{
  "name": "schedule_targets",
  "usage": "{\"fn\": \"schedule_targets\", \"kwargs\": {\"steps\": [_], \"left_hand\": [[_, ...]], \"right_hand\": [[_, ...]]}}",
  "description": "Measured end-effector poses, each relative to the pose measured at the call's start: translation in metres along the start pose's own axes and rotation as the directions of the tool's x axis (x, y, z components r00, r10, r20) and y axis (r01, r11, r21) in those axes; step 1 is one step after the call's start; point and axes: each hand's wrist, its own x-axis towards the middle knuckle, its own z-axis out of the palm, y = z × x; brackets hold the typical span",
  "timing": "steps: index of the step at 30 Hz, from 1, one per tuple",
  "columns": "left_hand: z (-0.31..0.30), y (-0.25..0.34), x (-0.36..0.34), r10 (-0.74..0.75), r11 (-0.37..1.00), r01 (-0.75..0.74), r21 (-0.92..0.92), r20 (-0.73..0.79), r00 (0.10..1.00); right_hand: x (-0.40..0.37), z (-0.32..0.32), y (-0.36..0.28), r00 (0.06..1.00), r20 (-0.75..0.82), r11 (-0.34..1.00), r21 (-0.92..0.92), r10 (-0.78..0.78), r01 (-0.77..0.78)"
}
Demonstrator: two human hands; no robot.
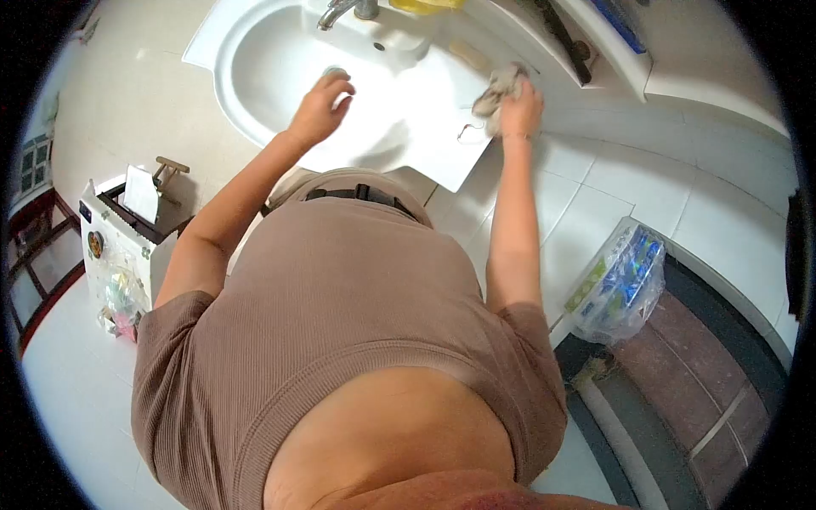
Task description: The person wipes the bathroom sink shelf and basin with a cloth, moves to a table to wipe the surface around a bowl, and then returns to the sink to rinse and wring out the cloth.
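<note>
A crumpled greyish-beige cloth (490, 100) is gripped in my right hand (521, 110), at the right end of the white washbasin (433, 144). Close to the cloth, a thin dark loop of string or hair (466, 131) lies on the basin's flat ledge. Over the bowl, my left hand (321, 109) is loosely curled, its thumb apart from the fingers and nothing seen in it. The fingertips of that hand overlap the round grey drain (335, 71) in this view. Behind the bowl rises a chrome faucet (344, 10).
A beige bar-shaped thing (469, 57) rests on the back ledge, and something yellow (427, 5) sits beside the faucet. Plastic-wrapped packs (619, 280) stand low on the right. On the left is a white cabinet (119, 242) with a small wooden stand (170, 174) near it.
</note>
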Motion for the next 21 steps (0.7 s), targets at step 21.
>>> {"fn": "schedule_targets", "kwargs": {"steps": [21], "left_hand": [[-0.047, -0.068, -0.213, -0.670, 0.731, 0.677, -0.091, -0.287, 0.685]], "right_hand": [[-0.005, 0.057, -0.085, 0.938, 0.272, 0.937, 0.330, -0.213, 0.117]]}}
